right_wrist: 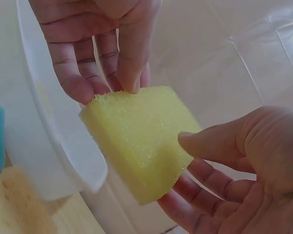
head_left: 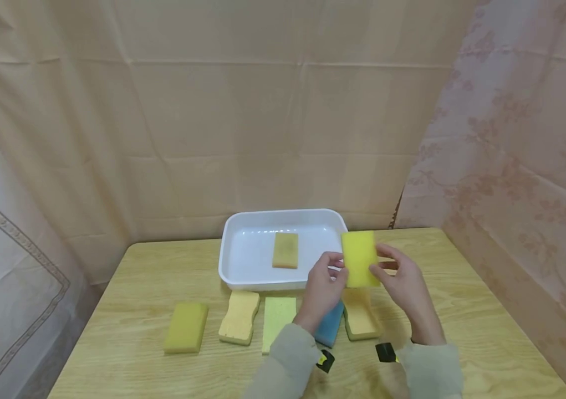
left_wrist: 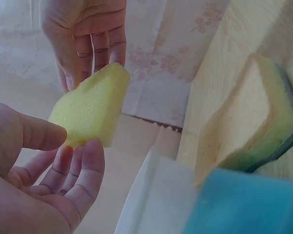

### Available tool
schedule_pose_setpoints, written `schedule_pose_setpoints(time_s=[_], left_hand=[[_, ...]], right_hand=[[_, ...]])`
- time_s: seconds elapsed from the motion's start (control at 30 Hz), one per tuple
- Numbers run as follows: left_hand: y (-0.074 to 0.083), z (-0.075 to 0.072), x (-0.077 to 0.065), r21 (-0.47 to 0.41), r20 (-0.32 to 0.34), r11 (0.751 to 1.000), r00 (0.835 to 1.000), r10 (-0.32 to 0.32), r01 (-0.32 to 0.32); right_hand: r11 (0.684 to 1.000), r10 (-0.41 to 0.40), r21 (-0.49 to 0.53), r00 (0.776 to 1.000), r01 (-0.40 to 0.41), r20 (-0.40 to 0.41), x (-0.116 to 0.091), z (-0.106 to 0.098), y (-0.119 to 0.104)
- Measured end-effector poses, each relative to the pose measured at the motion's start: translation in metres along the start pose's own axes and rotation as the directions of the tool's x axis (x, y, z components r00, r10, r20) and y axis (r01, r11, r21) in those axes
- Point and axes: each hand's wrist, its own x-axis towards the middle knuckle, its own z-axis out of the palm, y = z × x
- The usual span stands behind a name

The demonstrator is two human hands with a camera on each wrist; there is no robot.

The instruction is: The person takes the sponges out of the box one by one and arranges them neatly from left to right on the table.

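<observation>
A bright yellow rectangular sponge [head_left: 360, 259] is held up above the table, by the right front corner of the white tray [head_left: 228, 280]. My left hand [head_left: 324, 285] pinches its left edge between thumb and fingers. On the opposite edge, my right hand [head_left: 406, 285] grips it the same way. Both wrist views show the thumbs on one face of the yellow sponge [left_wrist: 90, 107] and fingers behind it. Below the hands lie a blue sponge [head_left: 329, 327], partly covered by the left hand, and a wavy-edged pale orange sponge [head_left: 361, 318] with a dark underside.
Inside the tray lies a tan sponge [head_left: 285, 249] with a darker patch. Along the table front are a yellow sponge [head_left: 186, 327], a wavy pale orange sponge [head_left: 239, 317] and a pale green sponge [head_left: 279, 321]. Curtains [head_left: 283, 111] hang behind the table [head_left: 128, 310].
</observation>
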Motion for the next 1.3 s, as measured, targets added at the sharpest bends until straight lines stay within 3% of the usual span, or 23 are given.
schedule_pose_setpoints(time_s=[0.23,0.57,0.8,1.03,1.17,1.3], left_hand=[[-0.004,0.015,-0.006,-0.04,0.039,0.999,0.999,-0.003,0.004],[-0.01,0.03,-0.014,-0.054,0.022,0.997,0.999,-0.049,0.05],[-0.016,0.039,-0.023,-0.041,0.042,0.991,0.991,-0.126,0.128],[-0.022,0.055,-0.032,-0.124,0.077,0.978,0.984,-0.158,0.167],[-0.021,0.064,-0.038,-0.116,0.106,0.964,0.968,-0.23,0.241],[-0.021,0.073,-0.044,-0.111,0.145,0.928,0.93,-0.338,0.355]], right_hand=[[1.0,0.006,-0.002,0.998,-0.007,-0.068,-0.011,-0.004,0.01],[0.999,0.047,-0.005,0.987,-0.048,-0.155,-0.02,0.001,0.024],[0.99,0.137,-0.002,0.982,-0.138,-0.13,-0.028,0.001,0.035],[0.982,0.174,-0.051,0.977,-0.181,-0.125,-0.038,-0.004,0.051],[0.978,0.195,-0.058,0.975,-0.202,-0.111,-0.042,-0.009,0.058],[0.968,0.233,-0.067,0.966,-0.241,-0.11,-0.045,-0.009,0.065]])
